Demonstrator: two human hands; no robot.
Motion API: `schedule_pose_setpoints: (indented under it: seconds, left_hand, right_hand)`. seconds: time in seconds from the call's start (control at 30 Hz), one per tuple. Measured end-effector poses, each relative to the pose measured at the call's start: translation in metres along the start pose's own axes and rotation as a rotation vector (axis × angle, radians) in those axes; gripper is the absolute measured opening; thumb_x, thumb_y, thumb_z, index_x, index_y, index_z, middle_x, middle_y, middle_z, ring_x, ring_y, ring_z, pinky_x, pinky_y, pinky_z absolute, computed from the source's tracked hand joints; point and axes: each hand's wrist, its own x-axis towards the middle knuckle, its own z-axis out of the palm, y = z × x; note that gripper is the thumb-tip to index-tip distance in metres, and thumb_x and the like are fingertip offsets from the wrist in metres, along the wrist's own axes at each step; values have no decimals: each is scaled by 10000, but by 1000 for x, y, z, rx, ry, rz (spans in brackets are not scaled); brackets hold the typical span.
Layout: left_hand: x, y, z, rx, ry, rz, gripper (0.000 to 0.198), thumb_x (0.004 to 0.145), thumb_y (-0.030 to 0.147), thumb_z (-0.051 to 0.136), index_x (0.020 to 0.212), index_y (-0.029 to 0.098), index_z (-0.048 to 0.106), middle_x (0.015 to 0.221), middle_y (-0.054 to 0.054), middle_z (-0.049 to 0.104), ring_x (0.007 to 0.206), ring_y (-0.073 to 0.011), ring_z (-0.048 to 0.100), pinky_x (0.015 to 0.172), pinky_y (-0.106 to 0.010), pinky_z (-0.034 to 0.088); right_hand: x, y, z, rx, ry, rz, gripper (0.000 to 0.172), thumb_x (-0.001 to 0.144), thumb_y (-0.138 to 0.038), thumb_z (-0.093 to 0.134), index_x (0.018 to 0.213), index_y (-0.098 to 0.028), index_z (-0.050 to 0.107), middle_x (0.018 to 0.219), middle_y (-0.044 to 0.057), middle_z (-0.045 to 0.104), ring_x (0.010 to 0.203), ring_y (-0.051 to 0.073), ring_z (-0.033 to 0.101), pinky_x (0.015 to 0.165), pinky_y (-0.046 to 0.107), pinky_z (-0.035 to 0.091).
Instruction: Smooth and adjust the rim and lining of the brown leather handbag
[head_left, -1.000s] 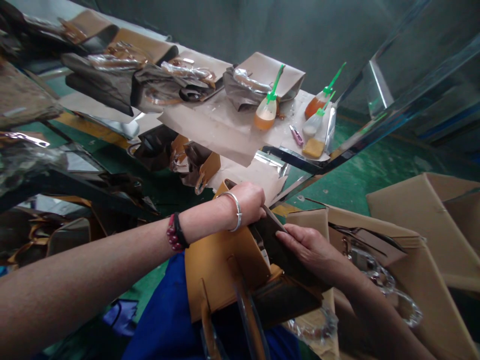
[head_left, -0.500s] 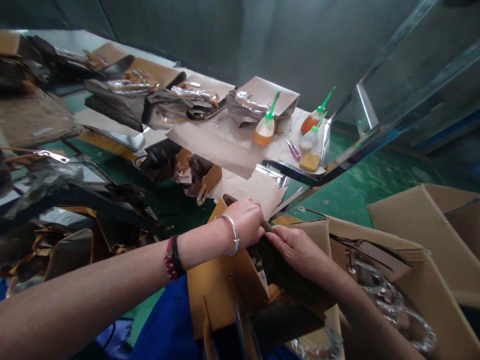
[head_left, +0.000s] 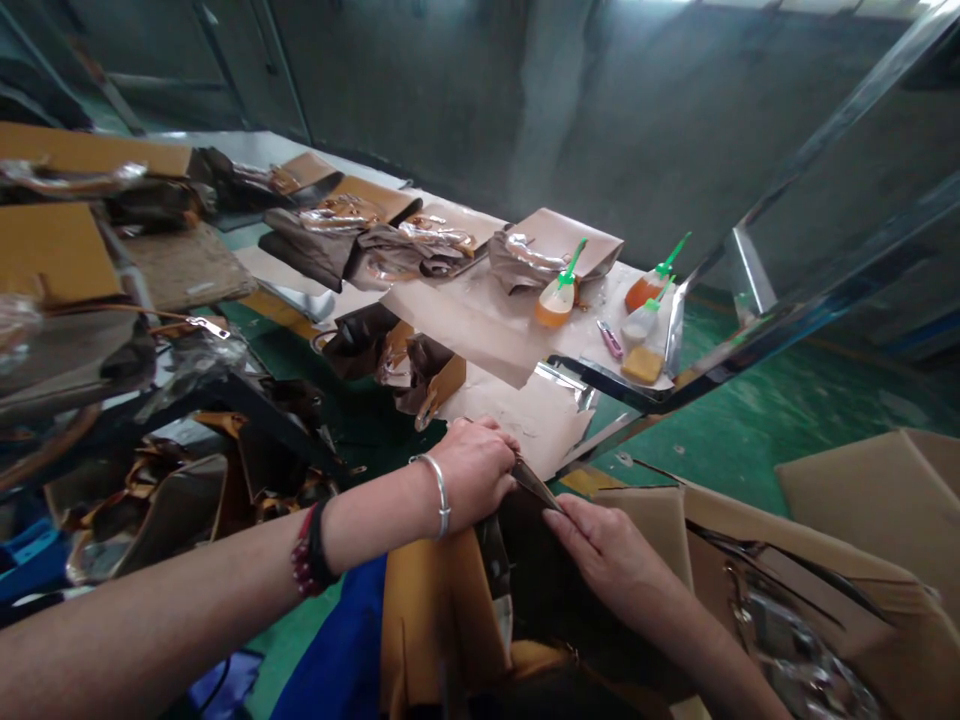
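Note:
A tan and dark brown handbag (head_left: 442, 610) sits low in front of me over blue cloth. My left hand (head_left: 480, 465), with a silver bangle at the wrist, is closed on the far end of the bag's dark upper edge. Nearer to me on the right, my right hand (head_left: 600, 535) pinches the same edge between thumb and fingers. A short stretch of the dark edge shows between the two hands. The bag's lower part and its handles are dim and partly blurred.
A white-topped table (head_left: 517, 345) holds bags, squeeze bottles (head_left: 555, 300) with green spouts, a pink-handled tool (head_left: 610, 338) and a yellow sponge (head_left: 642, 364). An open carton (head_left: 817, 530) with wrapped bags stands right. More bags (head_left: 165, 510) crowd the left. A metal frame (head_left: 750, 330) rises at right.
The view has tilted up and turned left, so the table appears lower and further right. Both hands keep hold of the bag's edge, and a bit more of that edge shows between them.

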Motion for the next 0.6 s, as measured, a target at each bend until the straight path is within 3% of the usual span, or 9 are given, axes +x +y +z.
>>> schedule_pose_setpoints:
  seconds: [0.6]
  left_hand:
    - [18, -1, 7, 0, 46, -43, 181, 765, 208, 501, 671, 142, 641, 869, -65, 659, 906, -220, 519, 788, -334, 407]
  right_hand:
    - [4, 1, -1, 25, -14, -15, 290, 894, -378, 332, 716, -196, 472, 670, 6, 550, 624, 149, 508, 603, 280, 351]
